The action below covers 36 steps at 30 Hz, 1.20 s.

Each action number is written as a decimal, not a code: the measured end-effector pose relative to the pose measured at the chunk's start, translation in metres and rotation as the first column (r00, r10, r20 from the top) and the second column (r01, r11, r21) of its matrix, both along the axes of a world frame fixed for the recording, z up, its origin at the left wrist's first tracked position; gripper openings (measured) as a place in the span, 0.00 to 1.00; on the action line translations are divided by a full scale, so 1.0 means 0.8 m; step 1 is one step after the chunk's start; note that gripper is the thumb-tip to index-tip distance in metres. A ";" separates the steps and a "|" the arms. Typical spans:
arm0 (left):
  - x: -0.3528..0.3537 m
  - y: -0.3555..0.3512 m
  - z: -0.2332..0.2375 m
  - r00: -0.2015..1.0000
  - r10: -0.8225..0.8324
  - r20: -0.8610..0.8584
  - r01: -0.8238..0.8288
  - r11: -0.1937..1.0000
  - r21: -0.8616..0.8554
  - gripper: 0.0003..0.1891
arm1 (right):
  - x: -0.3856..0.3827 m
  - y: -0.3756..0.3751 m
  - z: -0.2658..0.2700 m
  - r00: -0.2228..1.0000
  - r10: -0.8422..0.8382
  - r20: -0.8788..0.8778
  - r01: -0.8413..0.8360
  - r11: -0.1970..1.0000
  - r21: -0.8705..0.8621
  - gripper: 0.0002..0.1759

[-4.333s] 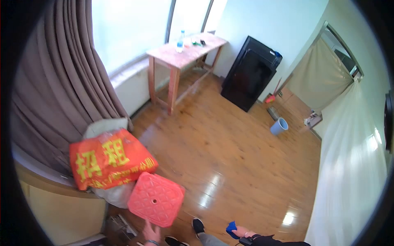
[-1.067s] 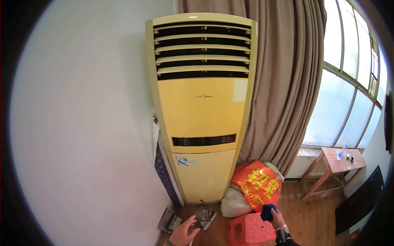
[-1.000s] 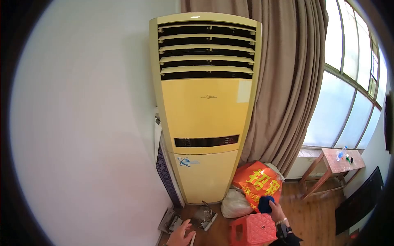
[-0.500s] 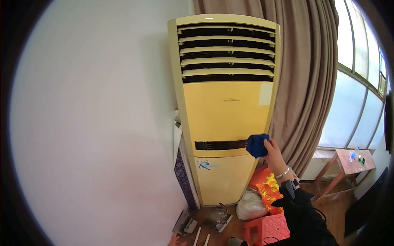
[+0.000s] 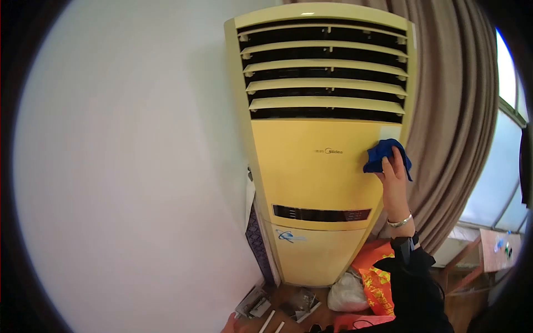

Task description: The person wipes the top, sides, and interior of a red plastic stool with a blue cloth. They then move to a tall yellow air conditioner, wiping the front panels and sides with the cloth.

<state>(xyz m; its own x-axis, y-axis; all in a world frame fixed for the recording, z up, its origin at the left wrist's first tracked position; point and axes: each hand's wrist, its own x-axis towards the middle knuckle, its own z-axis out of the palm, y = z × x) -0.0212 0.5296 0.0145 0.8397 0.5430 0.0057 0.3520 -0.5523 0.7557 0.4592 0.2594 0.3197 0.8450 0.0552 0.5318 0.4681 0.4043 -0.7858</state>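
My right hand (image 5: 393, 169) is raised to the upper right of the yellow front panel of a floor-standing air conditioner (image 5: 311, 180). Bunched under its fingers is a dark blue cloth (image 5: 380, 154), which overlaps the panel just below a pale label (image 5: 389, 132). A bracelet and a dark wristband circle that wrist, above a black sleeve. Only a small part of what looks like my left hand (image 5: 229, 324) shows at the bottom edge, its fingers mostly out of frame. Louvres (image 5: 327, 66) span the top of the unit, and a dark display strip (image 5: 322, 214) crosses its middle.
A white wall (image 5: 122, 166) stands on the left, a brown curtain (image 5: 444, 111) on the right. Beside the unit's base are a white plastic bag (image 5: 347, 293), an orange-red bag (image 5: 378, 280) and a pink stool (image 5: 363, 321). A wooden table (image 5: 491, 252) stands by the window.
My right hand has carried the blue cloth up and to the right, from beside the display strip to the upper panel. The unit appears larger as the camera view shifted.
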 end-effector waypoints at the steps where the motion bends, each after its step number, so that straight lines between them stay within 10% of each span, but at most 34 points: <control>1: 0.012 -0.009 0.005 0.996 0.010 -0.084 -0.017 0.996 -0.085 0.38 | 0.009 0.001 -0.002 1.000 -0.004 -0.010 0.003 0.999 -0.045 0.32; 6: 0.032 -0.028 -0.045 0.990 0.093 -0.109 -0.083 0.992 0.092 0.36 | 0.052 0.018 -0.035 0.995 -0.044 0.087 0.047 0.998 -0.031 0.30; 10: 0.033 -0.037 -0.069 0.994 -0.101 -0.050 0.112 0.828 0.549 0.28 | 0.046 0.038 -0.032 0.993 -0.014 0.118 0.024 0.997 -0.080 0.28; 12: 0.053 -0.054 -0.024 0.983 0.117 -0.138 -0.119 0.993 -0.009 0.22 | 0.042 0.054 -0.030 0.986 0.029 0.164 -0.005 0.989 -0.145 0.29; 16: 0.057 -0.047 -0.046 0.982 0.128 -0.140 -0.132 0.991 -0.018 0.21 | 0.032 0.096 -0.024 0.965 0.061 0.257 0.022 0.951 -0.308 0.27; 19: 0.052 -0.025 -0.103 0.996 -0.035 -0.083 0.059 0.949 0.309 0.20 | 0.024 0.129 -0.015 0.941 0.115 0.317 -0.004 0.944 -0.329 0.26; 22: 0.055 -0.011 -0.088 0.994 0.064 -0.084 -0.073 0.992 -0.107 0.21 | 0.008 0.154 0.003 0.937 0.122 0.327 0.039 0.895 -0.445 0.26; 24: 0.048 0.008 -0.088 0.948 -0.294 -0.117 0.290 0.654 0.699 0.23 | 0.008 0.179 0.003 0.908 0.102 0.406 0.111 0.876 -0.469 0.26; 25: 0.048 0.018 -0.111 0.948 -0.297 -0.112 0.287 0.654 0.700 0.23 | -0.001 0.189 0.013 0.918 0.153 0.366 0.055 0.864 -0.501 0.25; 27: 0.044 0.037 -0.186 0.977 -0.036 -0.210 0.130 0.883 0.452 0.29 | -0.003 0.217 0.019 0.877 0.192 0.441 0.064 0.862 -0.503 0.24; 30: 0.071 0.018 0.002 0.971 0.187 -0.149 -0.216 0.952 -0.215 0.36 | -0.011 0.255 0.028 0.836 0.209 0.507 0.188 0.759 -0.623 0.23; 36: 0.037 0.048 -0.003 0.936 0.272 -0.222 -0.310 0.937 -0.162 0.39 | -0.017 0.346 -0.004 0.808 0.268 0.524 0.249 0.652 -0.716 0.21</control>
